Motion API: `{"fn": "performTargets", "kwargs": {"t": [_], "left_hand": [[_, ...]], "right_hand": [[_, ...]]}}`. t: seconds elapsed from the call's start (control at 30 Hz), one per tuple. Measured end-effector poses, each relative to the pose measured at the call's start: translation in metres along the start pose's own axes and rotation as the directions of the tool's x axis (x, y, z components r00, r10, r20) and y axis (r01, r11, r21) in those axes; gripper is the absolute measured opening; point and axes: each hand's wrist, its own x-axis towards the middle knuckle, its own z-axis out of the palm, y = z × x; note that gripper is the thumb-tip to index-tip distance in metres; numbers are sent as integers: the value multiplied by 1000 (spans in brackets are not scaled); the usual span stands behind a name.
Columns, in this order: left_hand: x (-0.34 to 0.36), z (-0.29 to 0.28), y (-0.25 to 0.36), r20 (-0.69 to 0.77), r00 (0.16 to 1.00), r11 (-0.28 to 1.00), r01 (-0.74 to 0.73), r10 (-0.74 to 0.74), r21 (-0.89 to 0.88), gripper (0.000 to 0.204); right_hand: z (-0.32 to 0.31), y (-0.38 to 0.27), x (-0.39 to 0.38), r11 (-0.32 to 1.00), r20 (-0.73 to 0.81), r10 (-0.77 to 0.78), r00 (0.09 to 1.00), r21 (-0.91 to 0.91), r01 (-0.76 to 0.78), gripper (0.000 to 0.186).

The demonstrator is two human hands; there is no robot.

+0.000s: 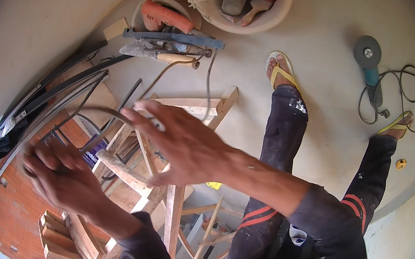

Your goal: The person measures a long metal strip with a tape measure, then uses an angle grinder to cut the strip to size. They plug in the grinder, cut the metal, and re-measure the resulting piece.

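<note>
Nearest the camera, the left hand [58,174] is curled, its fingers closed around a thin grey cable [73,109] that arcs up and rightwards. The right hand [181,144] reaches across from the right with fingers spread wide and loose; its fingertips meet the far end of the same cable loop, though whether they pinch it is hard to tell through the blur.

Below both hands stands a rough wooden frame [175,200] of pale slats, like a trestle or ladder seen from above. To its left lies a wall of red brick [18,208], and along the wall's upper edge run several long dark strips [64,81]. A small blue patch, perhaps a label or package, shows between the slats just under the cable; it is too hidden to say more.

The person's dark trousers with red stripes [278,156] lead out to two feet in yellow flip-flops [280,73] on pale concrete floor [326,51].

Farther off, an orange power tool [168,16] rests on a trowel and other hand tools [168,48]. Beyond it sits a round cream bucket [285,7] holding tools with wooden and pink handles. Well to the right lies a teal angle grinder [370,65] with its coiled cord.
</note>
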Motion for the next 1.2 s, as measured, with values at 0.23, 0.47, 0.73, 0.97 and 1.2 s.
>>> {"fn": "performTargets", "kwargs": {"t": [0.23,0.47,0.73,0.97,1.2], "left_hand": [[117,100,-77,48,995,960,71,-86,270,52],[53,190,-239,365,874,865,113,-321,488,55],[-30,210,-182,397,917,779,-225,-33,585,50],[-188,200,-113,576,739,801,-81,-351,593,51],[-316,161,-48,375,247,443,620,-894,648,65]], "right_hand": [[-57,57,134,885,-356,252,900,-292,-363,42],[-128,155,94,732,-477,347,808,-401,-551,31],[-164,91,-180,488,-152,794,588,-415,-768,45],[-235,-31,-445,26,-497,809,312,-500,-865,48],[-239,-164,-536,223,-665,745,-41,308,-925,71]]}}
